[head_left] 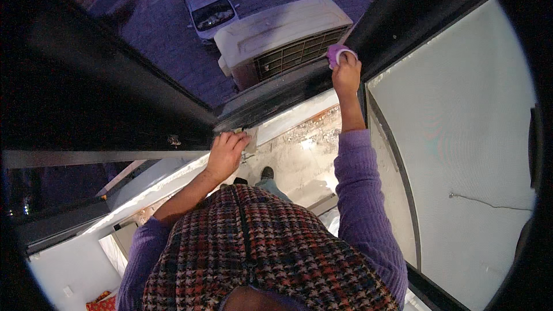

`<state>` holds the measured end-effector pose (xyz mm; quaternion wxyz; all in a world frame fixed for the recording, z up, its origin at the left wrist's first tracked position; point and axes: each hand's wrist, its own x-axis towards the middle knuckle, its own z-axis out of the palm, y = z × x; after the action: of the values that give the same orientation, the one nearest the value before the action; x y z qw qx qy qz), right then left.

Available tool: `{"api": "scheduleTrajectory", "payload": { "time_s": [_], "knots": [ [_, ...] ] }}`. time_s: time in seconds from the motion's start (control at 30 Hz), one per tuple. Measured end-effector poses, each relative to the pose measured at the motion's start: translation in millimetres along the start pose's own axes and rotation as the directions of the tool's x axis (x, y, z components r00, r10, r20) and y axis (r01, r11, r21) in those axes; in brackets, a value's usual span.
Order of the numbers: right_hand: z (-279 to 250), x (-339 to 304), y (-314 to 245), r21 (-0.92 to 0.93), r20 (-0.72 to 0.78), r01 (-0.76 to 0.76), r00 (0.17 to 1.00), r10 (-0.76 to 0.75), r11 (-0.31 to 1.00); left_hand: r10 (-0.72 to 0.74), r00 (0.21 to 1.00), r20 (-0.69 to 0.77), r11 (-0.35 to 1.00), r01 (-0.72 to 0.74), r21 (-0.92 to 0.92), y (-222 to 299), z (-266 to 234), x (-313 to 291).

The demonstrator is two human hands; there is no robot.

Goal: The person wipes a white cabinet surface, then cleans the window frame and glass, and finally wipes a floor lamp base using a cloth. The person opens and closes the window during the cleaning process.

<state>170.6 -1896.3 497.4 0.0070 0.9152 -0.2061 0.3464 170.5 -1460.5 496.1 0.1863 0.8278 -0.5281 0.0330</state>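
Observation:
My right hand [347,76] is stretched out to the dark window frame [288,95], at its corner. Its fingers are closed round a purple piece [334,55] with a white curved rim; whether it is a sponge or a brush cannot be told. My left hand [226,152] is at the inner edge of the frame, where two dark members meet. Its fingers are bent, and a small pale grey-beige piece [249,140] shows by the fingertips. What lies under those fingers is hidden.
Outside, a white air-conditioner unit [282,31] stands close beyond the frame. Farther down, a white vehicle [210,8] is on paving. A light wall or panel [461,126] rises on the right. Below me, a dark shoe [267,173] shows over a stained, bright floor [294,164].

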Motion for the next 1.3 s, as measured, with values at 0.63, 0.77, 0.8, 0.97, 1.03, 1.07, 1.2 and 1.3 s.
{"api": "scheduleTrajectory", "payload": {
  "time_s": [0.63,0.77,0.8,0.97,1.03,1.07,1.2,1.3],
  "knots": [
    [-8,20,-78,-0.135,0.550,0.336,0.808,-0.211,0.932,-0.091,0.989,-0.114,0.988,0.076,-0.131,3,-34,-33],
    [-12,0,-116,-0.008,0.472,0.316,0.838,-0.275,0.949,-0.070,0.992,-0.107,0.985,0.052,-0.163,9,-33,-32],
    [-16,-5,-129,0.019,0.477,0.323,0.829,-0.293,0.946,-0.065,0.992,-0.105,0.986,0.048,-0.158,9,-33,-33],
    [-22,-28,-183,0.068,0.527,0.319,0.793,-0.305,0.945,-0.035,0.993,-0.114,0.990,0.018,-0.142,12,-31,-32],
    [-26,-37,-204,0.089,0.488,0.383,0.788,-0.375,0.920,-0.030,0.992,-0.122,0.991,0.013,-0.134,13,-35,-31],
    [-25,-42,-212,0.087,0.470,0.384,0.798,-0.378,0.919,-0.027,0.992,-0.126,0.992,0.010,-0.129,14,-36,-31],
    [-17,-46,-212,0.319,0.439,0.187,0.840,-0.319,0.929,-0.010,0.993,-0.115,0.995,-0.002,-0.103,12,-36,-30],
    [-43,-20,-172,0.514,0.456,-0.173,0.885,-0.097,0.840,-0.013,0.992,-0.129,0.997,0.004,-0.071,8,-42,-34]
  ]
}}
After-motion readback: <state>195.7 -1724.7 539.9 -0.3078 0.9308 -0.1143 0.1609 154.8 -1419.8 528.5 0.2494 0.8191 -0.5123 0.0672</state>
